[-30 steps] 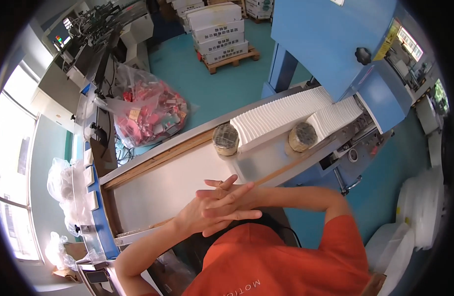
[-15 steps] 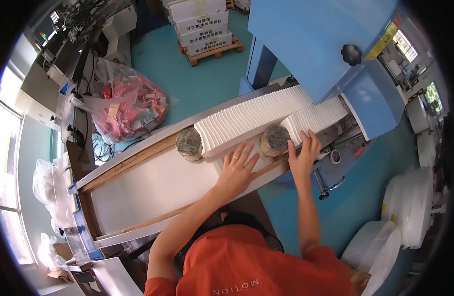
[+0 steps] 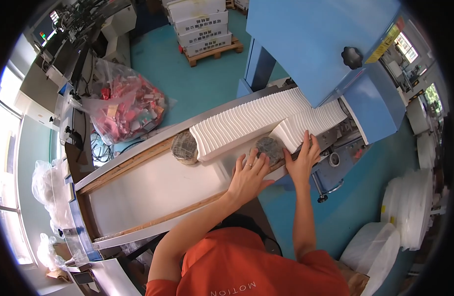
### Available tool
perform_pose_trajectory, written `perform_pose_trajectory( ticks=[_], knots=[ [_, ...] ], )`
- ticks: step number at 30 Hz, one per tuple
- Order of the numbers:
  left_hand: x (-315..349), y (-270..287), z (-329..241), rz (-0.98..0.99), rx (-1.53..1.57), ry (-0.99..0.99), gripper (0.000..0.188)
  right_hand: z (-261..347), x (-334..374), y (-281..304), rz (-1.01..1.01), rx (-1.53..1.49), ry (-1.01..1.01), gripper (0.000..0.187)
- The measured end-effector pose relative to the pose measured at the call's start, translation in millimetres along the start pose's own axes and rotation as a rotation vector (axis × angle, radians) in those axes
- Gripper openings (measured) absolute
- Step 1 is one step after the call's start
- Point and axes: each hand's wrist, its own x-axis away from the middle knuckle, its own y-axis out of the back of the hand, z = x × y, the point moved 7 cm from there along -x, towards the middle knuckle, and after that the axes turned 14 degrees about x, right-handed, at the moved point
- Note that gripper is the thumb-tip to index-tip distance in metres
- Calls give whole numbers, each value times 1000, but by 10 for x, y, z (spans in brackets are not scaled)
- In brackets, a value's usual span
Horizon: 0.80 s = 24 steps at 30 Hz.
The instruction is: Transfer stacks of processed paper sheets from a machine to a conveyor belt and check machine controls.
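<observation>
Our L hand (image 3: 247, 183), ring on one finger, is spread fairly wide, palm down, fingertips at the near L edge of a squat, grey-topped tan cylinder (image 3: 269, 147). Our R hand (image 3: 303, 160) is part open, thumb apart from the bent fingers: thumb by the cyl.'s R edge, fingertips along the near side of a short row of thin, wavy-edged white sheets (image 3: 313, 122). Can't tell how firmly either hand presses.

The cyl. stands upright at the L end of that short row, on a long, pale, flat-bottomed trough w/ wooden edge strips (image 3: 153, 195). Behind it, a longer row of wavy white sheets (image 3: 249, 118) runs alongside, w/ a 2nd squat grey-topped cylinder (image 3: 184, 148) upright at its L end, well apart from our hands.

Both rows run R twd a big light-blue metal machine housing (image 3: 296, 44) w/ a black lobed knob (image 3: 352, 57). Beyond the trough, on the teal floor (image 3: 207, 81): a clear plastic bag of red & pink scraps (image 3: 131, 103), plus stacked white cartons (image 3: 200, 27) on a wooden pallet (image 3: 216, 51).
</observation>
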Motion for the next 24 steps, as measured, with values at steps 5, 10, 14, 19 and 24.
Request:
perform_pose_trajectory(
  ticks=[5,10,14,19,24],
  knots=[
    [240,70,46,-149,48,60,55,17,-1,-63,30,14,2,82],
    [249,198,57,-229,89,107,48,48,19,-63,-2,57,15,77],
    [228,238,70,-235,150,146,42,74,-38,-27,3,-3,36,69],
    [243,146,214,-267,373,207,39,65,-127,-19,61,-93,-11,60],
    [-24,22,302,-230,506,206,40,60,-130,297,-133,-164,64,63]
  ],
)
